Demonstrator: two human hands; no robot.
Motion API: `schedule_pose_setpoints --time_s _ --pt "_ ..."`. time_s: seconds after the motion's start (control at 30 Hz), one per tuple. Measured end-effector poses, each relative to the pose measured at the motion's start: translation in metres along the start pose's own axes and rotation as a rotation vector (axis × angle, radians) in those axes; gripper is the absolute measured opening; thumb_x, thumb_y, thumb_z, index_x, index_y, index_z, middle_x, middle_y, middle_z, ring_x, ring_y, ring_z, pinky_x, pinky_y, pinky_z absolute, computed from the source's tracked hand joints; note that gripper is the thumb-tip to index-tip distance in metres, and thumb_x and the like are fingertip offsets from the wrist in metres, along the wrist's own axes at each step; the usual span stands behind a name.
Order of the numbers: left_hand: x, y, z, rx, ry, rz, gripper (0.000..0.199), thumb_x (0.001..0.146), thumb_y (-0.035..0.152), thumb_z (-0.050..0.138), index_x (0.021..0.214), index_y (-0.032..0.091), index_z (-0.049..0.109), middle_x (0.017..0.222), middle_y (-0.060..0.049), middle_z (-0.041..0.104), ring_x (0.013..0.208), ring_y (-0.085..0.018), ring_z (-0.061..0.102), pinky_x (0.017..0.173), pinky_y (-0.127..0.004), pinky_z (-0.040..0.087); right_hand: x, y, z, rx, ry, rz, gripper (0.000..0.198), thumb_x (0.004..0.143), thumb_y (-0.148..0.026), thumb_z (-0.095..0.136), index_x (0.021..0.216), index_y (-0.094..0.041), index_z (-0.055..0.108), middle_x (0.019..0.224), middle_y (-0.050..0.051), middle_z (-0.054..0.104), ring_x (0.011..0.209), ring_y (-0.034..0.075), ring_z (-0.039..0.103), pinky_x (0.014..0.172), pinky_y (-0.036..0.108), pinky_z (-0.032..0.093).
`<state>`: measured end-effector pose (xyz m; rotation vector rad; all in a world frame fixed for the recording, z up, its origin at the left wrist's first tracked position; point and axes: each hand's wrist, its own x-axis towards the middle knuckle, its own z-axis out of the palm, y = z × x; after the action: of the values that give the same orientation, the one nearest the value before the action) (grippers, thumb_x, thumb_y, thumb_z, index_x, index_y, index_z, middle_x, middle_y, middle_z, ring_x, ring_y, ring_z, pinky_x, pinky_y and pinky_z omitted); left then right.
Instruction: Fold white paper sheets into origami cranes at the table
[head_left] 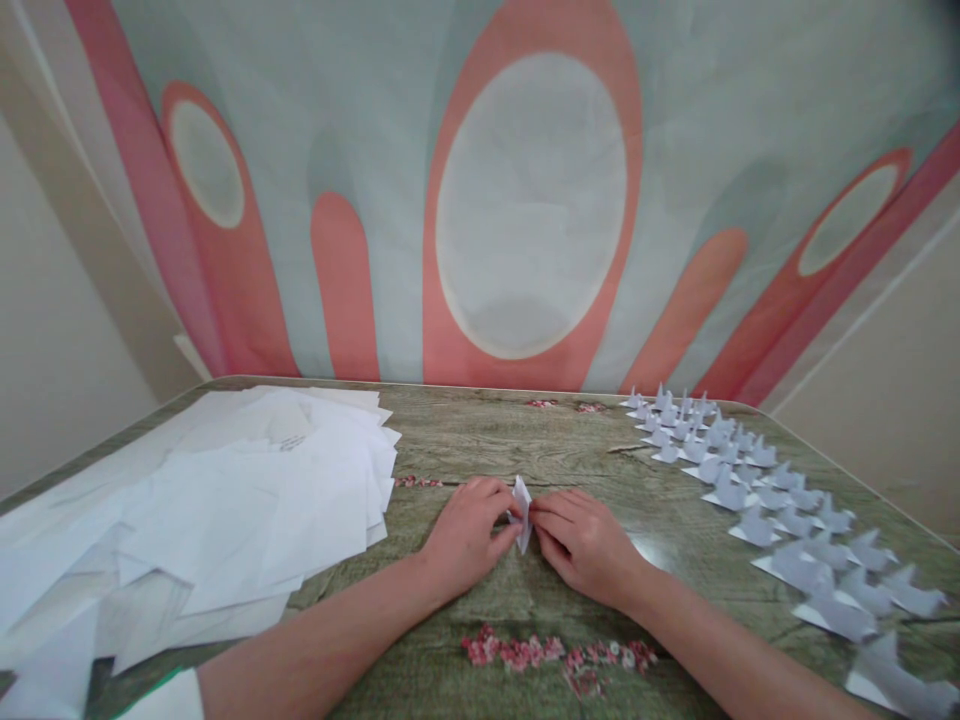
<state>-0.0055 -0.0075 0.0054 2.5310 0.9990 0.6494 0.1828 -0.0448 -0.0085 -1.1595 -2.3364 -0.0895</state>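
Between my two hands, just above the middle of the table, is a small piece of folded white paper (523, 492), narrow and pointed at its top and bottom. My left hand (469, 528) pinches it from the left with thumb and fingers. From the right, my right hand (589, 540) has its thumb and fingertips closed on the paper's other side. The fingers cover part of the folds. On the right of the table stand rows of folded white paper birds (727, 490), several in all.
A wide, loose pile of white paper sheets (300, 500) covers the table's left side. The wood-patterned table (465, 430) has printed pink flowers (517, 650) on its surface. Behind its far edge hangs a pale green and coral backdrop (397, 150).
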Motion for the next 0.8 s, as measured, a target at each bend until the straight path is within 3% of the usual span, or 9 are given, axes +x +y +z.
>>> schedule_pose_setpoints --time_s 0.4,0.8 --pt "-0.001 -0.004 0.005 0.030 0.041 -0.042 0.022 0.076 0.025 0.062 0.097 0.022 0.057 0.098 -0.002 0.057 0.096 -0.019 0.049 0.085 -0.033 0.038 -0.003 0.000 0.004 0.029 0.011 0.068 0.026 0.083 -0.013 0.047 0.103 -0.018 0.062 0.103 0.006 0.064 0.090 0.019 0.057 0.083 0.036 0.045" --pt "-0.003 0.008 -0.001 0.208 0.006 0.000 0.018 0.081 0.026 0.056 0.098 0.022 0.058 0.096 -0.003 0.055 0.096 -0.021 0.046 0.087 -0.037 0.035 -0.002 -0.002 0.007 0.000 0.020 0.058 0.029 0.082 -0.014 0.047 0.108 -0.018 0.060 0.105 0.007 0.065 0.092 0.020 0.058 0.083 0.037 0.047"
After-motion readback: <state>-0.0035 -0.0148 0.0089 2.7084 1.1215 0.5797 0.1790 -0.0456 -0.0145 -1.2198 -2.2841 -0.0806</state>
